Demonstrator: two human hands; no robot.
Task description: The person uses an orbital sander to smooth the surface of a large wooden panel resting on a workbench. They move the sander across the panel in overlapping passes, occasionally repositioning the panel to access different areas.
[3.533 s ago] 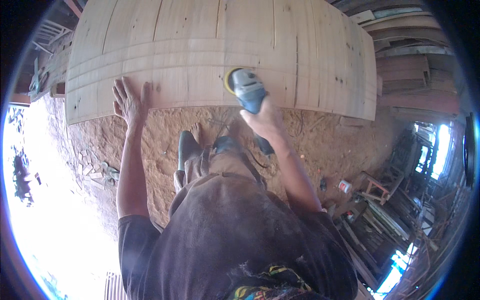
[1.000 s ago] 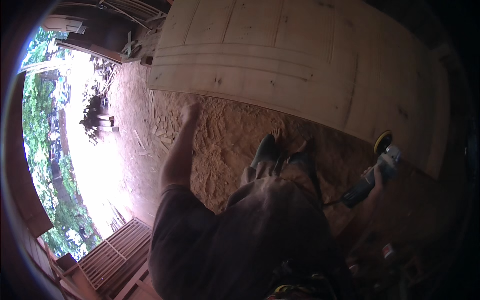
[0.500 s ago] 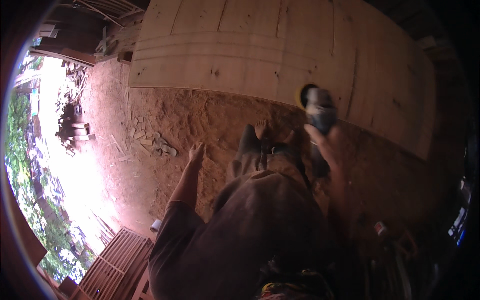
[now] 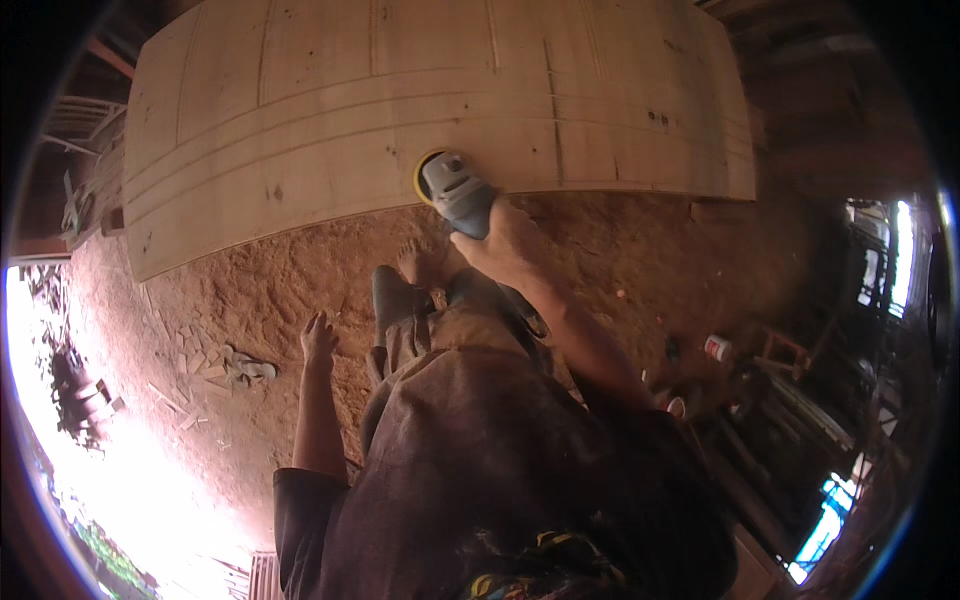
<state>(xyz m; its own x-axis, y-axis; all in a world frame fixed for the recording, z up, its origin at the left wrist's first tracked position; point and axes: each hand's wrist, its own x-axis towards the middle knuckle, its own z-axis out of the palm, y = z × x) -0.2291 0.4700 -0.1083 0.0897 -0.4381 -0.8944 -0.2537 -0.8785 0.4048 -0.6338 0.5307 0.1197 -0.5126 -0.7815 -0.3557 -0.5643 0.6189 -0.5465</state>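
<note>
My right hand (image 4: 500,245) is wrapped round the body of a power sander (image 4: 460,192), grey with a blue grip and a round pad rimmed in yellow. The pad is over the near edge of a large wooden panel (image 4: 330,150), whose face bears long grooves and dark knots. From this angle I cannot tell whether pad and wood touch. My left hand (image 4: 319,338) hangs free above the dirt floor, its fingers loosely apart and holding nothing. My bare foot (image 4: 417,262) shows just below the panel's edge.
Reddish, dusty ground (image 4: 290,285) lies between me and the panel. Sandals (image 4: 248,366) and wood offcuts (image 4: 200,358) are on the left. A white-and-red tub (image 4: 717,348) stands to the right, near several long pieces of material (image 4: 810,405).
My view has swung to the right, so the panel and floor sit farther left in it. The sander, blurred before, now shows clearly over the panel's near edge, still in my right hand.
</note>
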